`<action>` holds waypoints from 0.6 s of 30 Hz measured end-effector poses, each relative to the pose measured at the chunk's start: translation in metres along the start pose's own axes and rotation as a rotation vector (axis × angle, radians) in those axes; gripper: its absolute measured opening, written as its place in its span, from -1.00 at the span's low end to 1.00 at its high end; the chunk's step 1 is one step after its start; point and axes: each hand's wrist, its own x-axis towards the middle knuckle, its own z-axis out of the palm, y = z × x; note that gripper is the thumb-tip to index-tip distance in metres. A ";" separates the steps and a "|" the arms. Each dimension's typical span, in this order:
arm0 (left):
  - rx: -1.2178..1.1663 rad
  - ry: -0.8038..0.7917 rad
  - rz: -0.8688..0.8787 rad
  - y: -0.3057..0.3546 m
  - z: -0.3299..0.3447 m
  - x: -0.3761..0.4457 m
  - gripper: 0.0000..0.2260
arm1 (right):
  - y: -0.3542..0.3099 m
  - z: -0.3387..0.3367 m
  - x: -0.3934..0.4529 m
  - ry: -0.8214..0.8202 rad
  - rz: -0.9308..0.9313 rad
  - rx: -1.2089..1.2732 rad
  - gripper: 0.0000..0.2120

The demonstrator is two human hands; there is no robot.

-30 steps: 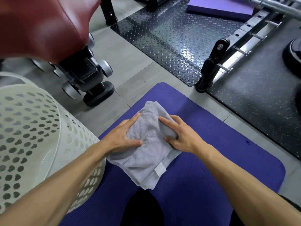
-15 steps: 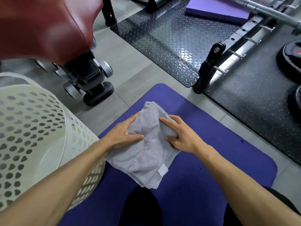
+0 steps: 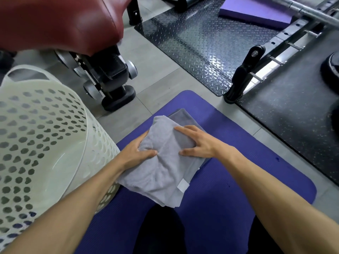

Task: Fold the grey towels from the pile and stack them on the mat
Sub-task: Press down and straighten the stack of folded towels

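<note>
White perforated laundry basket (image 3: pixel 36 143), left. Maroon padded seat (image 3: pixel 55 21) on black wheeled base (image 3: pixel 111 77). Diamond-plate floor panel (image 3: pixel 201 39); purple pad (image 3: pixel 256 11); black speckled matting (image 3: pixel 293 107), possibly rubber.

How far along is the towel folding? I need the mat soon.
Done: at least one darker folded towel lies on the purple mat. In hand: the left hand grips and the right hand presses a lighter grey towel atop it. Left: unclear, no unfolded pile is visible.
</note>
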 end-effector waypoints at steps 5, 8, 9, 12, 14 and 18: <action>0.019 -0.006 -0.001 0.013 -0.001 -0.003 -0.26 | -0.003 -0.002 -0.001 0.002 0.090 -0.015 -0.20; 0.032 0.021 -0.014 0.025 -0.002 -0.006 -0.25 | -0.013 0.000 -0.004 0.093 0.124 -0.023 -0.22; 0.033 0.035 -0.012 0.030 -0.003 -0.009 -0.24 | -0.019 0.000 -0.008 0.134 0.131 -0.023 -0.24; 0.068 0.124 0.051 0.051 -0.006 -0.024 -0.27 | -0.039 -0.007 -0.024 0.263 0.122 0.006 -0.27; 0.090 0.195 0.098 0.067 -0.011 -0.040 -0.29 | -0.056 -0.016 -0.035 0.324 0.094 0.007 -0.28; 0.125 0.313 0.204 0.097 -0.027 -0.087 -0.26 | -0.103 -0.042 -0.057 0.406 0.023 -0.026 -0.28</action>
